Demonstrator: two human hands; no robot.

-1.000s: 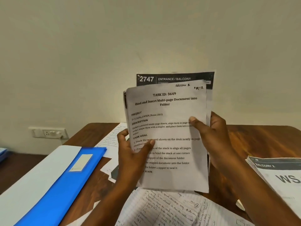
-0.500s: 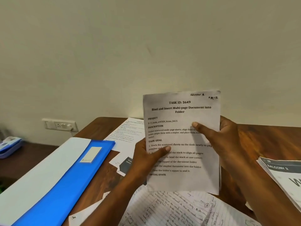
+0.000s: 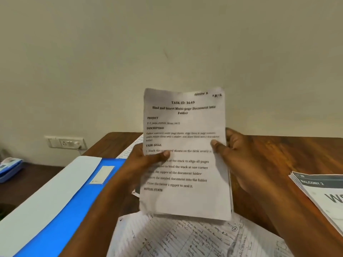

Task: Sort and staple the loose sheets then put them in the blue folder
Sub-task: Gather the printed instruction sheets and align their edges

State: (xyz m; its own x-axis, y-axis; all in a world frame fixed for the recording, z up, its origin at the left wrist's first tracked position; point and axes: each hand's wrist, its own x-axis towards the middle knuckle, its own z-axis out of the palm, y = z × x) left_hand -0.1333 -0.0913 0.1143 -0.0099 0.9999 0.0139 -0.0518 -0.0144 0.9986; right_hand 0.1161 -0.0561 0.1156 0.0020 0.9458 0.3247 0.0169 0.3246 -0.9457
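I hold a small stack of printed sheets [image 3: 185, 197] upright above the wooden desk [image 3: 278, 154]; its top page is headed "TASK ID: 3649". My left hand [image 3: 146, 160] grips the stack's left edge, thumb across the front. My right hand [image 3: 232, 151] grips the right edge, thumb on the front and fingers behind. The blue folder [image 3: 74, 206] lies open on the desk to the left, with a pale label on it. Handwritten lined sheets [image 3: 185, 238] lie loose below the stack. No stapler is in view.
A printed booklet reading "BALCONY 2" [image 3: 323, 193] lies at the right edge. More printed sheets [image 3: 130, 149] peek out behind my left hand. A wall socket [image 3: 65, 142] is at the left, and a blue case [image 3: 9, 167] sits on a lower dark surface.
The dark-headed sheet that stuck up behind the stack is now level with the others and hidden. The stack sits squared between both hands, and my right thumb has slid toward the right edge.
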